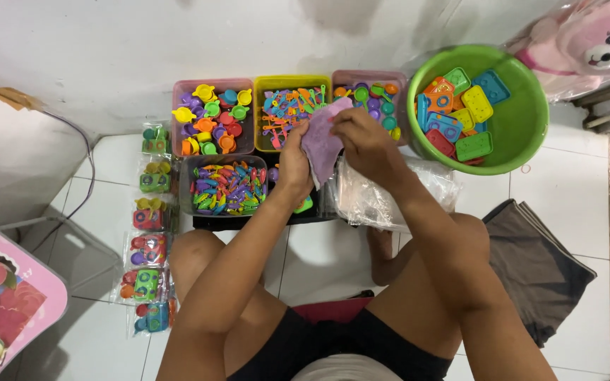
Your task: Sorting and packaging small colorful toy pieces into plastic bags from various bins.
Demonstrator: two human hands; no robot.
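Left hand [295, 164]: closed on the lower left edge of a purple cloth-like piece [321, 141], held above the trays at frame centre.
Right hand [363, 135]: fingers pinched on the upper right edge of the same purple piece; both hands are kept on it.
Purple piece: held upright between the hands, over the yellow tray and the clear bags; what it is cannot be told for sure.
Progress: six filled packets [150, 240] are seen laid in a column on the floor tiles at left, so some packing is judged done; trays and basin are seen well stocked, so much is judged left.
Pink tray [212, 118]: upper centre-left, filled with small teapots and cups in mixed colours.
Yellow tray [289, 106]: upper centre, filled with tiny cutlery pieces.
Second pink tray [371, 95]: upper centre-right, filled with small pans and ladles, partly hidden by the right hand.
Dark tray [226, 187]: below the pink tray, filled with mixed small utensils.
Green basin [517, 123]: upper right, round, loaded with flat square toy stoves in several colours.
Clear bags [379, 197]: stack of empty plastic bags, just under the right forearm.
Labels: none legible on the packets; each is clear, rectangular, with coloured toys inside.
Pink board [5, 296]: lower left edge, flower print.
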